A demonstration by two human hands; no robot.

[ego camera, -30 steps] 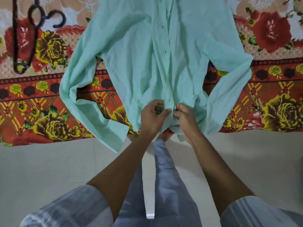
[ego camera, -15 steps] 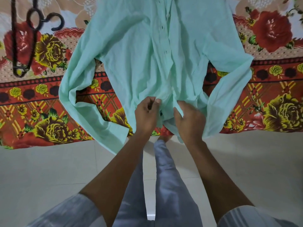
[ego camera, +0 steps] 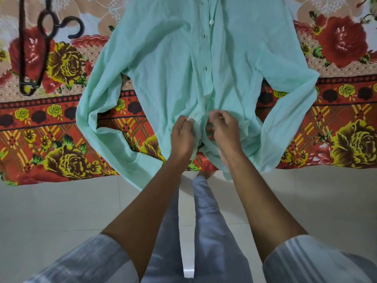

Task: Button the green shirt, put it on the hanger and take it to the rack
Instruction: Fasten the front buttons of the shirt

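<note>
The pale green shirt (ego camera: 163, 64) lies spread front-up on a flowered bedspread, sleeves folded down at both sides, hem hanging over the bed's near edge. Its placket runs up the middle with a white button and dark buttonholes showing. My left hand (ego camera: 182, 135) pinches the left front edge low on the placket. My right hand (ego camera: 225, 129) pinches the right front edge beside it, fingertips almost touching the left. A dark hanger (ego camera: 43, 27) lies on the bed at the far left, its hook pointing right.
The red and yellow flowered bedspread (ego camera: 51, 139) covers the bed and drapes down to a pale tiled floor (ego camera: 51, 211). My grey trouser legs (ego camera: 204, 231) stand close to the bed edge.
Both hands have moved up the placket from the hem to a slightly higher spot. The lower front of the shirt has been lifted and bunched a little.
</note>
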